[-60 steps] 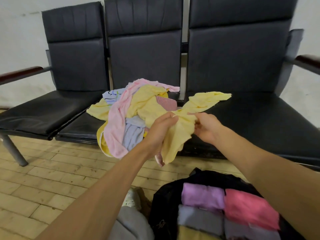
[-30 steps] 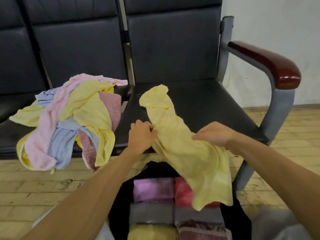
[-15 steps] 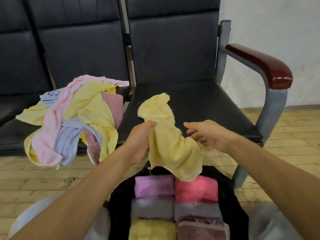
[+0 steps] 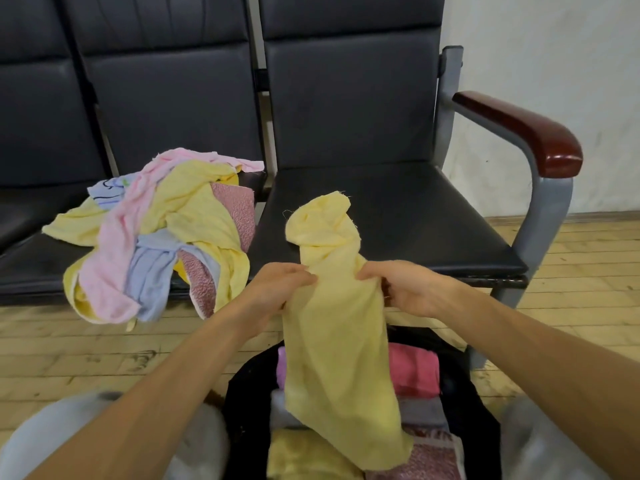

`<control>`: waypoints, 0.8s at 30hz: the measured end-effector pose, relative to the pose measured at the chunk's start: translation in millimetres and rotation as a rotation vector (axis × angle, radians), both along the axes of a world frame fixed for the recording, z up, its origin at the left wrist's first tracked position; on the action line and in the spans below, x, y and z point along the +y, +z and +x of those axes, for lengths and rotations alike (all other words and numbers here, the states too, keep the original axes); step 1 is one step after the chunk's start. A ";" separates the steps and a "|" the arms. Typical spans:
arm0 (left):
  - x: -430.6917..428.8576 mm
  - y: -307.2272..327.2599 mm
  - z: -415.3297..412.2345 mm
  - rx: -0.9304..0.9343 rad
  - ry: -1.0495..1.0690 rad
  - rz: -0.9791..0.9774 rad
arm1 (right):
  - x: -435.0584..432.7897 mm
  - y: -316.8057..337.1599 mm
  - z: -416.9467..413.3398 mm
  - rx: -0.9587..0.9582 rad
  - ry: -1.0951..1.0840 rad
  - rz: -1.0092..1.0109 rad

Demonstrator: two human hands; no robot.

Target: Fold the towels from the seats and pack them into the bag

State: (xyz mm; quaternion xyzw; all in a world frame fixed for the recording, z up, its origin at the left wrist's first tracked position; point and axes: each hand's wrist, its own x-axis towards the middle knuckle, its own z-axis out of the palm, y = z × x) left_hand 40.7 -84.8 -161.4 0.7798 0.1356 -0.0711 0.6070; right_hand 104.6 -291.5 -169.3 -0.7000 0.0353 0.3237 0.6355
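Seats [image 4: 398, 220], black and padded, are standing against a white wall [image 4: 536, 64] on a wooden floor [image 4: 69, 351], the middle one carrying a heap of unfolded towels [image 4: 156, 237]. Below, the black bag [image 4: 249, 393] is holding folded towels, a pink towel [image 4: 414, 370] showing. The left hand [image 4: 273, 292] and right hand [image 4: 412, 289] are pinching the yellow towel [image 4: 336, 341], which is dangling over the bag.

Matt cloth towel [image 4: 341, 341]; seat [image 4: 398, 216] seemingly smooth leather.
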 end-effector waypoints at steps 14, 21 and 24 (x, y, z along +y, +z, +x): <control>-3.1 -12.1 -8.6 0.141 -0.306 0.520 | -16.3 6.9 -10.0 -0.130 0.100 -0.064; -4.5 -13.4 -8.1 0.241 -0.377 0.556 | -50.5 8.8 -4.1 -0.041 0.246 -0.220; -5.4 -8.4 -10.0 0.210 -0.363 0.436 | -69.8 4.9 -2.0 0.046 0.285 -0.315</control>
